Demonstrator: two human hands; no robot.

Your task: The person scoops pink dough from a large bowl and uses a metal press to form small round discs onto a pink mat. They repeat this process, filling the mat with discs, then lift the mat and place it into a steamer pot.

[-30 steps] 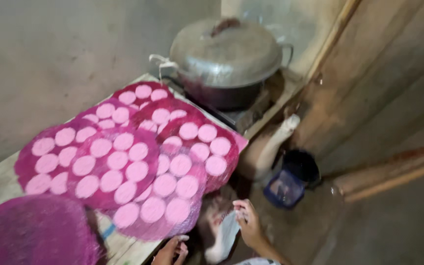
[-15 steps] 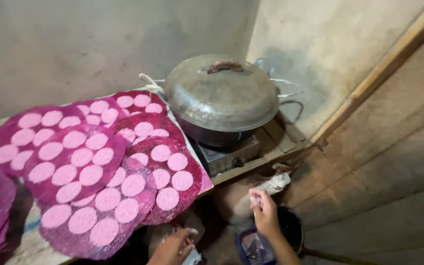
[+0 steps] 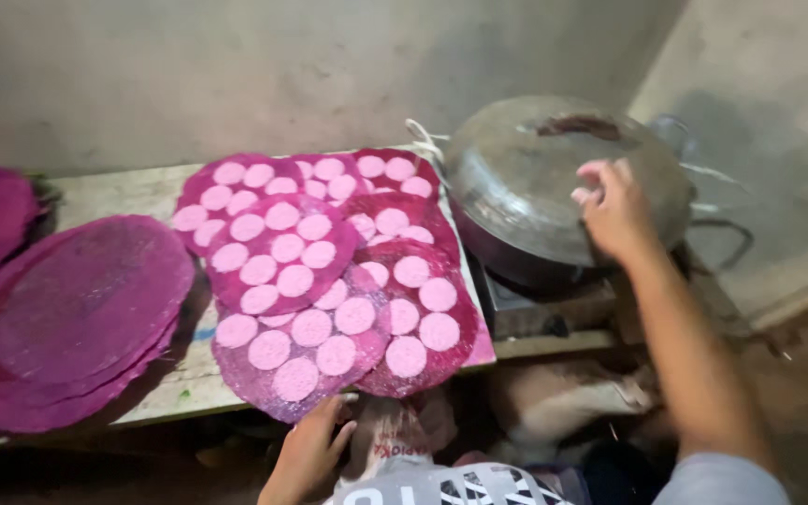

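My right hand is raised over the domed metal lid of a large pot, fingers spread, just short of the dark lid handle. My left hand rests at the front edge of the nearest round magenta tray, fingertips touching its rim. Several overlapping magenta trays lie on the wooden bench, each carrying pale pink round discs. Whether the left hand grips the tray rim is unclear.
A stack of bare magenta trays sits at the left of the bench, more at the far left edge. The pot stands on a stove. Sacks lie under the bench. Grey walls close the back and right.
The view swung left. My right hand rose from low by the floor up to the pot lid. My left hand moved up to the front tray's rim.
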